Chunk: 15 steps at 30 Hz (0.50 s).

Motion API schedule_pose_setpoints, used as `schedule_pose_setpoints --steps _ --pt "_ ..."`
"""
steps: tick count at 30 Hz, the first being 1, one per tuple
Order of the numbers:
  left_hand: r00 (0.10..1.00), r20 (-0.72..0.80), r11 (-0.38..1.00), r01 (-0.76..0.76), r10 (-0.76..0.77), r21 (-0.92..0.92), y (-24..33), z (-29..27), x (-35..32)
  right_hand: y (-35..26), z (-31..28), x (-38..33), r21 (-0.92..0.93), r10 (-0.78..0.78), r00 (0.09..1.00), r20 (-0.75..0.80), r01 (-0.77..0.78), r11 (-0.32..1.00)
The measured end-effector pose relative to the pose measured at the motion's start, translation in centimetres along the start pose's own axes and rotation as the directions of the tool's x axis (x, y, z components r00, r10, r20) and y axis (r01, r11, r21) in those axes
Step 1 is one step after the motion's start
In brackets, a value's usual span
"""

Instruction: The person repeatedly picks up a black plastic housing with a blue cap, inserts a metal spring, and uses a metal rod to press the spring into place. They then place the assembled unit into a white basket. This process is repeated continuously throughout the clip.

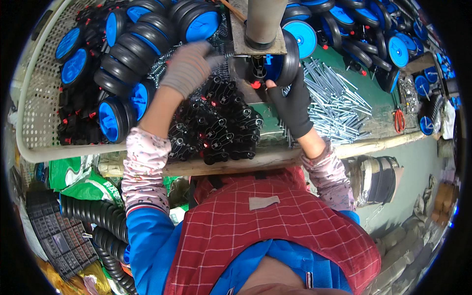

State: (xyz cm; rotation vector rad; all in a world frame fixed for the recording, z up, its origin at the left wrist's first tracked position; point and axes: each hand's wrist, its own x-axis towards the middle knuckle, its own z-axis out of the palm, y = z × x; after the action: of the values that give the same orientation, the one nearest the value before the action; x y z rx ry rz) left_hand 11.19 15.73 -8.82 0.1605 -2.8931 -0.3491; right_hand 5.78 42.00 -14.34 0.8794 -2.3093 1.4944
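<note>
My right hand [293, 105], in a black glove with a bare thumb tip, grips the lower edge of a black-tyred wheel [292, 61] with a blue hub. The wheel stands upright under the plate of a metal press [266, 22]. A black bracket with a red tab [255, 84] sits beside it, left of my thumb. My left hand [189, 69], in a grey striped glove, is over small metal springs or screws [158, 69]; motion smears its fingers and I cannot make out anything in them. Below it lies a pile of black brackets [216, 123].
A pale perforated basket [30, 118] at left holds wheels and black parts. Long metal bolts [332, 103] lie in a heap right of my right hand. More blue wheels [398, 51] and red-handled scissors [399, 120] are farther right. A wooden edge [280, 156] borders the bench.
</note>
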Motion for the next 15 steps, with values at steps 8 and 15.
schedule_pose_setpoints --steps 8,15 --pt "0.963 -0.268 0.821 0.181 -0.036 0.542 -3.7 0.6 9.7 2.7 0.5 1.8 -0.04 -0.225 0.973 -0.043 0.224 0.974" --pt "0.975 -0.166 0.825 0.214 -0.147 0.523 -2.8 0.6 8.8 9.9 -10.9 15.4 0.244 0.359 0.903 0.238 -0.413 0.878"
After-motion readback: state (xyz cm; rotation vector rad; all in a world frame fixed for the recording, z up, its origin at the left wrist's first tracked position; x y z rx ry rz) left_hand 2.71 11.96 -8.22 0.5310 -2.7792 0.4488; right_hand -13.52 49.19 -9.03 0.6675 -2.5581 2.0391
